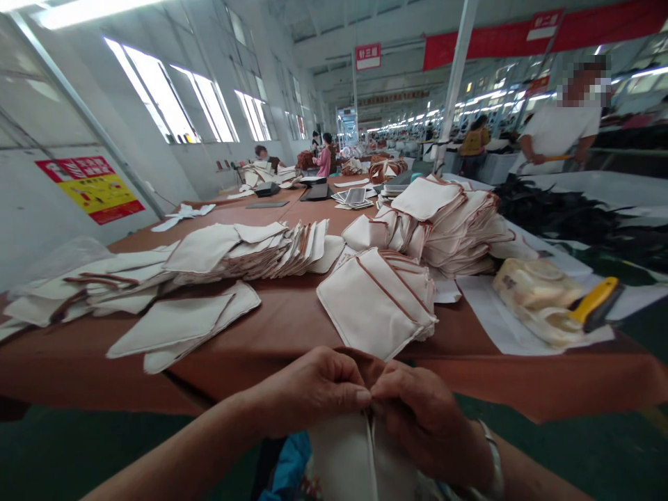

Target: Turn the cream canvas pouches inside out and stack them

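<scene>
My left hand (307,390) and my right hand (422,410) meet below the near edge of the brown table (292,327). Both pinch the top of a cream fabric piece (344,452) that hangs down between them, fingertips touching at its upper seam. A watch or bracelet shows on my right wrist. Just beyond my hands lies a stack of cream pouches with brown piping (378,299).
More cream pieces lie in piles at left (177,327), in a fanned row (250,250) and in a tall heap (443,223). A yellow-handled tool (595,303) rests on a plastic bag at right. Other workers stand far back and at right (561,129).
</scene>
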Available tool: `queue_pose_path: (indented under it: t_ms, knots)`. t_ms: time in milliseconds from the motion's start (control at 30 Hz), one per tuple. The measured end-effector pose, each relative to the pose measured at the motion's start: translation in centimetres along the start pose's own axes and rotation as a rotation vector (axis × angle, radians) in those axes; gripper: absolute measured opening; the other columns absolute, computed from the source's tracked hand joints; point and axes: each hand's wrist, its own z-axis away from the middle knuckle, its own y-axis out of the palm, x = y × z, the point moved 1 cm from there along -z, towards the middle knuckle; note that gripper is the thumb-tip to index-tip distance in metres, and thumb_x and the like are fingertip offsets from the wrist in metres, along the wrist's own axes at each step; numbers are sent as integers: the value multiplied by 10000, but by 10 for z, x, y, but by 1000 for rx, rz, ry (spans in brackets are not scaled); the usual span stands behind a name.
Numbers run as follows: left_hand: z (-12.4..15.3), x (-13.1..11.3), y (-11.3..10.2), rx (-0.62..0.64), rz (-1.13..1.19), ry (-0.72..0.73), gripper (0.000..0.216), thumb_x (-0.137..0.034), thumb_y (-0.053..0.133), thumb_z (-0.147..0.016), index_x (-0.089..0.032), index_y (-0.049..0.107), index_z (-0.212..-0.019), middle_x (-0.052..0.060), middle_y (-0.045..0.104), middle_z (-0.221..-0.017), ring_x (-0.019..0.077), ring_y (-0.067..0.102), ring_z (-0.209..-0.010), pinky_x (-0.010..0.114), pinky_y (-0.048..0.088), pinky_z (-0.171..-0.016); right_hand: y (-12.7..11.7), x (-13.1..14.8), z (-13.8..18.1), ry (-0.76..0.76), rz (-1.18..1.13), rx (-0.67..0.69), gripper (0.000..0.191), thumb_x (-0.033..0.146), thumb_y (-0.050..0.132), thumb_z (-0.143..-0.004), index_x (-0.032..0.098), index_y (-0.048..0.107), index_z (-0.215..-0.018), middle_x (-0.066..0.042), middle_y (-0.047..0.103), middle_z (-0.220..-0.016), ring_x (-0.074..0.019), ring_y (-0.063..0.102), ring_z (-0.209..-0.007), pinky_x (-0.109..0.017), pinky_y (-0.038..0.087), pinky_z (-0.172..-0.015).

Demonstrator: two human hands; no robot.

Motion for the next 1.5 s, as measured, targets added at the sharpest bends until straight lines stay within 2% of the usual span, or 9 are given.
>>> queue_pose_path:
  t_ms: [133,233,400,600,733,1067,1267,1367,1500]
  knots:
    - [5,-4,-2,52,0,12,408,-511,675,-785,-109,605,-807,-39,466,-659,70,322,-562,195,203,-477,-13,1,1,287,-202,89,170,218,624,-826,175,551,-974,1,523,-773,-125,446,-648,-232,348,-580]
    - [7,-5,-4,78,-14,44,405,-514,653,-805,-116,578,-818,-45,436,-652,69,303,-558,201,186,-472,-23,0,-2,522,-416,173,298,407,477,-940,131,590,-948,-9,504,-749,-115,391,-625,-221,315,-538]
    - [9,-8,-6,97,-77,80,409,-516,627,-829,-114,553,-841,-51,393,-660,71,277,-573,204,179,-472,-24,-4,-11,657,-532,267,498,511,420,-964,86,631,-813,21,414,-629,-80,289,-544,-213,211,-473]
    - [13,-9,-10,72,-112,118,382,-499,615,-845,-129,524,-823,-48,406,-674,73,296,-584,195,205,-482,-22,-5,-12,669,-729,260,433,495,550,-909,86,602,-777,42,385,-598,-60,264,-508,-200,190,-451]
    - [12,-7,-10,81,-88,81,404,-524,608,-838,-131,512,-825,-50,408,-671,71,300,-570,189,214,-471,-24,-2,-18,653,-704,259,480,500,455,-955,68,628,-836,25,421,-627,-68,283,-538,-197,210,-472]
    - [12,-6,-4,-76,-557,201,301,-401,541,-899,-149,501,-740,-37,462,-707,86,360,-621,177,280,-518,-15,0,-31,572,-425,315,171,251,661,-785,97,620,-725,29,490,-630,-80,366,-573,-190,280,-504]
    - [10,-17,-16,77,-346,139,393,-506,496,-909,-128,568,-829,-29,458,-724,98,376,-646,181,313,-557,-11,-3,-29,677,-593,279,226,303,673,-769,104,589,-701,23,489,-641,-81,373,-565,-193,283,-499]
    - [10,-31,-13,33,-371,181,419,-514,415,-945,-134,579,-881,-10,487,-786,121,413,-720,199,339,-637,-13,-1,-33,646,-623,297,252,321,677,-786,113,565,-701,23,474,-674,-83,369,-599,-197,285,-534]
    - [6,-25,3,11,-269,91,438,-563,503,-887,-154,481,-733,-42,335,-686,99,281,-621,204,234,-519,-14,0,-32,658,-630,255,314,392,661,-824,118,552,-716,39,417,-649,-78,313,-587,-198,247,-521]
